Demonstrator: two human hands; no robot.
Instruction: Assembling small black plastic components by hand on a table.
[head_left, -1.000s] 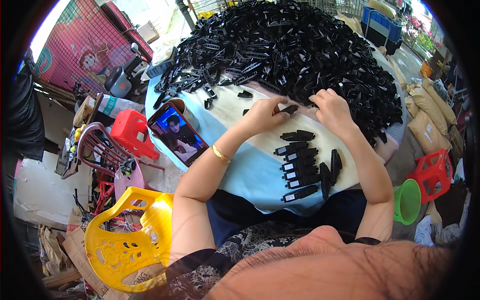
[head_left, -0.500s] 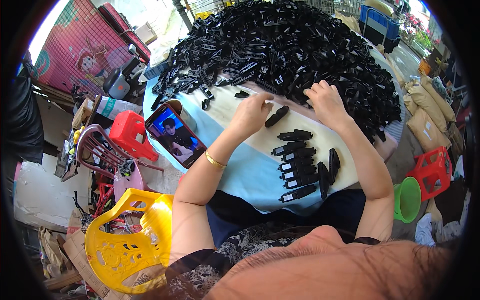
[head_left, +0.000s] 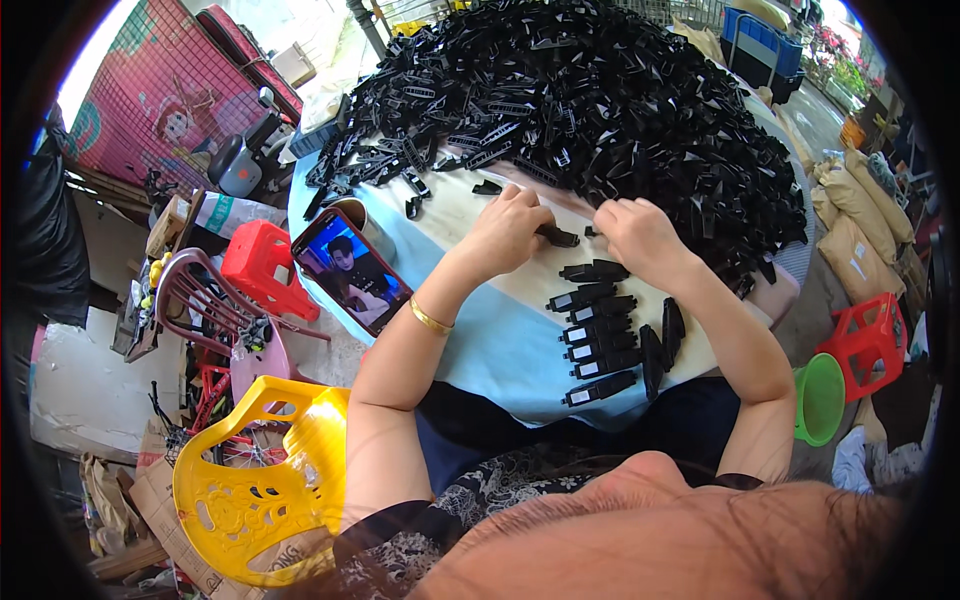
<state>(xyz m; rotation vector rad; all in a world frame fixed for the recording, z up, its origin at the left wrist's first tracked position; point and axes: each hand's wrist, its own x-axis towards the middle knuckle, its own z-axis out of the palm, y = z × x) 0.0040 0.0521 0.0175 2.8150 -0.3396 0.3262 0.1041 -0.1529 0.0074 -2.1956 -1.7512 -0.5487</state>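
Gripping a black part [head_left: 560, 237] at the counter [head_left: 470, 350], the left hand [head_left: 508, 235] does best with firm, steady fingers. Fingers of the right hand [head_left: 642, 240] seem closed on a small piece [head_left: 591, 232], where a light pinch suits. The row of parts [head_left: 600, 334] lies nearer the body, the heap [head_left: 580, 100] beyond.
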